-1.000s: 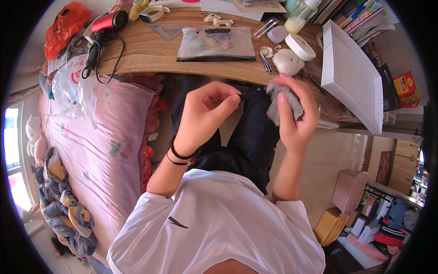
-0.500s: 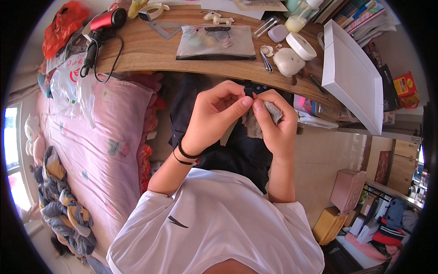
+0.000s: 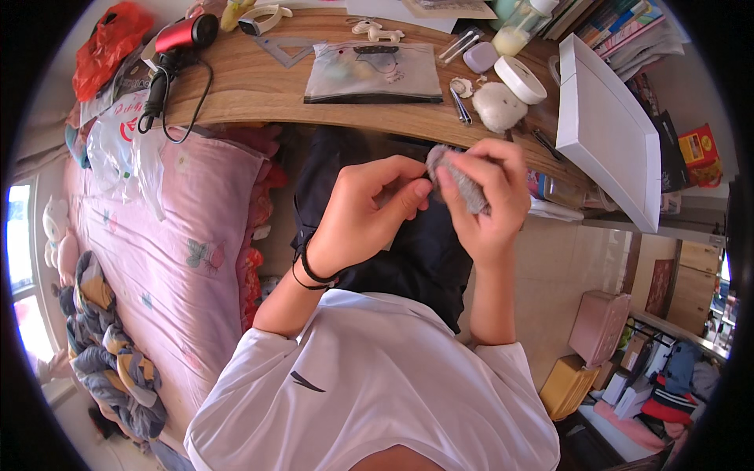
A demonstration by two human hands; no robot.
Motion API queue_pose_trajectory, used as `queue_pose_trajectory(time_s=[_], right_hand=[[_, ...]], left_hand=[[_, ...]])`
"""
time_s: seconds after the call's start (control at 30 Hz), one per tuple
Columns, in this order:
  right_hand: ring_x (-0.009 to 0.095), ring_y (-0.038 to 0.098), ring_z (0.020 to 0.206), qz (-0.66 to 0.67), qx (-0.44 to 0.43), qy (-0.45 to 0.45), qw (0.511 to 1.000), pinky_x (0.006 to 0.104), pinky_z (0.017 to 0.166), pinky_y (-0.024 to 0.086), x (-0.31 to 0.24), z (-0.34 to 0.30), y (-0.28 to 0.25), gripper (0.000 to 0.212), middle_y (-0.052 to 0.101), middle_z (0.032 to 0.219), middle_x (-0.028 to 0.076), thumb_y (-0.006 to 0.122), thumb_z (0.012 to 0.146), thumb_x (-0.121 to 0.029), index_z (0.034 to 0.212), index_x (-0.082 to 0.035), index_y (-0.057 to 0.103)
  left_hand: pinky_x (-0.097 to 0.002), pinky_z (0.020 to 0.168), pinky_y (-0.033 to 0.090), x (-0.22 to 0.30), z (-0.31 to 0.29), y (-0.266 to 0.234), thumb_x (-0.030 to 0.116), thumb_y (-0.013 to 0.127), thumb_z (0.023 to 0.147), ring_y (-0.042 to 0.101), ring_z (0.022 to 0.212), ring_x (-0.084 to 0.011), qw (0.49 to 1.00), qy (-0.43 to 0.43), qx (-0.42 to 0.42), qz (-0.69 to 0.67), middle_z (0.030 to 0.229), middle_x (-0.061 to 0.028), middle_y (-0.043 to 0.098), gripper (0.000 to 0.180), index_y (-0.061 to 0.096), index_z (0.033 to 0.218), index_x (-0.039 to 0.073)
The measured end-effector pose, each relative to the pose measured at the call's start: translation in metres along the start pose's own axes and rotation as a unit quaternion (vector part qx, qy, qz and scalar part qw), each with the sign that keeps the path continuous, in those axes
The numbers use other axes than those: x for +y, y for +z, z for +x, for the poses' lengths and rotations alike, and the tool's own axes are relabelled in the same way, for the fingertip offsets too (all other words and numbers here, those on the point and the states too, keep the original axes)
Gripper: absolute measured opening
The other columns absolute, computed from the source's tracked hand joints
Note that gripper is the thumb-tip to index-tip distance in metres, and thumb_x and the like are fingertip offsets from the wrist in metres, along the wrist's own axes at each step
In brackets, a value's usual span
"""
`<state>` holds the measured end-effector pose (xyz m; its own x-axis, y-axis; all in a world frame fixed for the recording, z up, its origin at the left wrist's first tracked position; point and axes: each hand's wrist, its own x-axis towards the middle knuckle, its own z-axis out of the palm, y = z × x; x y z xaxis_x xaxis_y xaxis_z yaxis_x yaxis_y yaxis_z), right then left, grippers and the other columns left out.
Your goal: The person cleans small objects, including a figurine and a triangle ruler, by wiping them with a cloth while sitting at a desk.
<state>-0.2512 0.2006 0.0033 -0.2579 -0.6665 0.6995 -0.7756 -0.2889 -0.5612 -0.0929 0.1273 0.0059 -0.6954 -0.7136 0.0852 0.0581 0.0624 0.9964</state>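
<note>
The right hand pinches a gray fuzzy bundle (image 3: 469, 189) between bent thumb and fingers. At its 9 o'clock, the left hand (image 3: 365, 200) brings thumb and forefinger close together beside the bundle; whether they grip anything cannot be told. The handling looks underway: the bundle is up in the grasp, not yet set down, and how much remains does not show. From the bundle, the wooden surface (image 3: 259, 98) carries a zip pouch (image 3: 373, 74) at 11 o'clock, a fluffy white thing (image 3: 500, 107) at 1, and a red hair dryer (image 3: 184, 35) at 10. Beyond, a bed (image 3: 169, 251) lies at 8, a pink suitcase (image 3: 601, 330) between 4 and 5.
</note>
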Motion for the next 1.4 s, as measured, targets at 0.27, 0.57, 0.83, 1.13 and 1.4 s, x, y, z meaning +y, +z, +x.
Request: queue_pose_trajectory(time_s=[0.27, 0.57, 0.83, 1.13, 1.4], right_hand=[[0.02, 0.058, 0.083, 0.165, 0.137, 0.076, 0.974, 0.0315, 0.075, 0.048, 0.013, -0.003, -0.009, 0.015, 0.061, 0.095, 0.009, 0.071, 0.079, -0.003, 0.093, 0.001, 0.066], [0.021, 0.058, 0.08, -0.019, 0.057, 0.016, 0.998, 0.0295, 0.069, 0.047, 0.011, 0.01, -0.008, 0.023, 0.059, 0.092, 0.01, 0.076, 0.074, -0.004, 0.097, -0.008, 0.073], [0.02, 0.059, 0.075, 0.03, 0.032, 0.001, 0.999, 0.0284, 0.065, 0.047, 0.006, 0.01, 0.002, 0.022, 0.059, 0.09, 0.009, 0.076, 0.075, -0.004, 0.097, -0.007, 0.073], [0.019, 0.059, 0.076, 0.044, -0.012, 0.002, 0.999, 0.0279, 0.064, 0.047, 0.003, 0.01, 0.003, 0.024, 0.059, 0.094, 0.008, 0.078, 0.075, -0.006, 0.098, -0.009, 0.073], [0.017, 0.058, 0.073, 0.067, 0.004, -0.015, 0.998, 0.0279, 0.064, 0.047, -0.011, 0.003, -0.002, 0.026, 0.059, 0.095, 0.008, 0.077, 0.074, -0.004, 0.099, -0.01, 0.074]], left_hand=[[-0.0196, 0.056, 0.043, 0.007, 0.0, 0.0, 0.008, 0.061, 0.095, 0.055, 0.063, -0.0052, 0.997, -0.072, 0.025, -0.03, 0.073, -0.0023, 0.063, 0.015, 0.064, 0.102, -0.005], [-0.0198, 0.054, 0.043, 0.005, -0.002, 0.003, 0.008, 0.064, 0.093, 0.058, 0.063, -0.0055, 1.0, -0.003, -0.019, 0.001, 0.072, -0.0035, 0.064, 0.011, 0.062, 0.095, -0.003], [-0.0231, 0.059, 0.046, 0.004, -0.005, 0.006, 0.003, 0.062, 0.093, 0.059, 0.067, -0.0088, 0.999, 0.033, 0.022, 0.006, 0.078, -0.0061, 0.063, 0.009, 0.062, 0.096, -0.005], [-0.0251, 0.059, 0.045, 0.001, -0.002, 0.006, 0.002, 0.06, 0.092, 0.059, 0.066, -0.0158, 0.995, 0.073, 0.035, 0.055, 0.077, -0.0093, 0.06, 0.01, 0.062, 0.1, -0.004], [-0.0261, 0.061, 0.046, 0.001, 0.0, 0.002, -0.001, 0.062, 0.09, 0.057, 0.066, -0.0163, 0.994, 0.072, 0.047, 0.067, 0.077, -0.0081, 0.058, 0.01, 0.063, 0.099, -0.004]])
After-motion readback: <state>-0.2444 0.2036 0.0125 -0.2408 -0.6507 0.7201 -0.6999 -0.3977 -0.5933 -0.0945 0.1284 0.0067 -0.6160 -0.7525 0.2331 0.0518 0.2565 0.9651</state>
